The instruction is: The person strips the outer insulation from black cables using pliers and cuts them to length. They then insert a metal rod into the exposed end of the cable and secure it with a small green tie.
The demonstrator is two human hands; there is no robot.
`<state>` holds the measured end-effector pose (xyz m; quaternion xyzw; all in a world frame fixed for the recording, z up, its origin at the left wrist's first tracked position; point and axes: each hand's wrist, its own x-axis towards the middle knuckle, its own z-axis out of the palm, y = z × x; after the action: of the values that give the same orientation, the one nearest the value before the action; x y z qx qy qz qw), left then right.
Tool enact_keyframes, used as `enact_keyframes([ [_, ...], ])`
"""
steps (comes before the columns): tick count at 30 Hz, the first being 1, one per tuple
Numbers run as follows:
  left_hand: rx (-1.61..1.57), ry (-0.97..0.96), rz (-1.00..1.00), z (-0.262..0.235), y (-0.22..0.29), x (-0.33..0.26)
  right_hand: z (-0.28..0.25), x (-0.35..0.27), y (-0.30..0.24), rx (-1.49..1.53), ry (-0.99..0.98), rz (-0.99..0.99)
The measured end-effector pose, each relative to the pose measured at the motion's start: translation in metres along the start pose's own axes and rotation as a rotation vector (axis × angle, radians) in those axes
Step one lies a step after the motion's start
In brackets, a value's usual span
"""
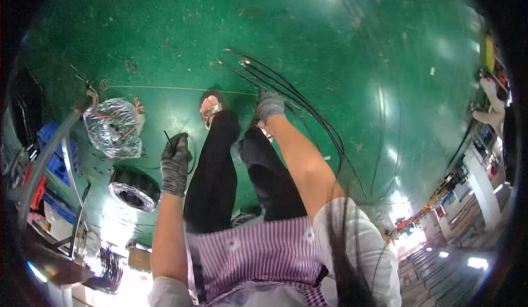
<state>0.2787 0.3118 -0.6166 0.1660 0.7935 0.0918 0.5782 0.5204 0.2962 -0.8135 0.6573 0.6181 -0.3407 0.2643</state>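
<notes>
Green floor (pixel 363 81) spread toward its far and right edges.
The left hand (pixel 177 154) pinched a black cable end (pixel 168 137); whether the right hand (pixel 270 105) gripped anything, I couldn't tell; loose cables (pixel 309 107) lay beside it, mid-floor.

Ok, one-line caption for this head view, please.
Grey-gloved left hand holds a thin black cable; grey-gloved right hand beside long black cables on shiny green floor.

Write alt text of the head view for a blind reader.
A gray-gloved left hand holds a thin black cable; the gloved right hand is beside a pale cord and loose black cables above a green floor.
</notes>
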Motion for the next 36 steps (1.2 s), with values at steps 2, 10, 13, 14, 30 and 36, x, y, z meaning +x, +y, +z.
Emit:
enact_keyframes([
  [2,0.079,-0.060,0.118,0.006,-0.023,0.050,0.005,0.042,-0.006,-0.164,-0.028,-0.069],
  [10,0.094,-0.249,0.081,0.064,-0.040,0.167,0.075,0.072,0.015,0.117,0.044,-0.247],
  [13,0.037,-0.162,0.209,0.102,-0.035,0.189,0.043,0.029,0.015,0.526,-0.216,-0.288],
  [14,-0.052,-0.212,0.274,0.106,-0.026,0.190,0.016,0.014,0.010,0.645,-0.312,-0.344],
  [30,-0.359,-0.153,0.680,0.122,0.070,0.172,-0.072,0.128,0.025,0.346,0.060,-0.648],
  [36,-0.647,-0.086,0.412,0.101,0.057,0.174,-0.161,0.255,0.220,-0.129,0.610,0.587],
])
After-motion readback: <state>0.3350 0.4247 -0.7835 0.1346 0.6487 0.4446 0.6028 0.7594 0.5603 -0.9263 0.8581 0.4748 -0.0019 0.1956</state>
